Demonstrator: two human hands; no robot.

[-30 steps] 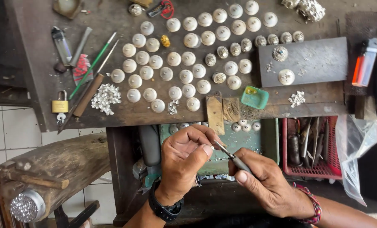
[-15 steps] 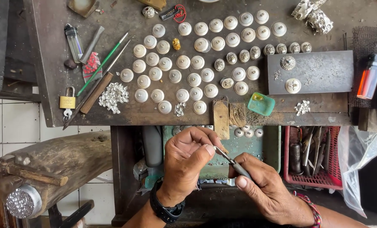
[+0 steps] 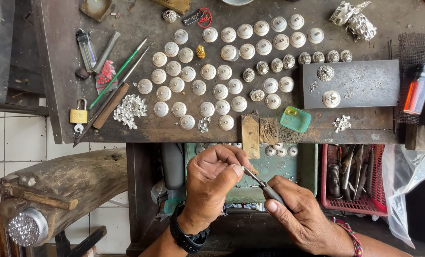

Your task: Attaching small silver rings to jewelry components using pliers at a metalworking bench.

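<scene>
My left hand (image 3: 211, 183) is curled below the bench edge, thumb and fingers pinched on a tiny piece that is mostly hidden. My right hand (image 3: 298, 214) grips slim metal tweezers (image 3: 262, 182) whose tips meet the left thumb. Both hands hover over a green tray (image 3: 279, 166) holding a few small white domes. On the dark workbench (image 3: 141, 128) above lie several rows of round white domed buttons (image 3: 207, 71), some with silver filigree.
A grey metal slab (image 3: 360, 83) carries two ornate domes. Nearby lie a small green dish (image 3: 295, 119), silver scraps (image 3: 129, 110), a padlock (image 3: 78, 115), rods and a green-handled tool (image 3: 117, 74), lighters (image 3: 418, 90), a red basket of tools (image 3: 353, 178), and a wooden stump (image 3: 74, 183).
The view has shifted slightly, so the bench sits a little lower and to the right in frame. Both hands keep the same pinch on piece and tweezers.
</scene>
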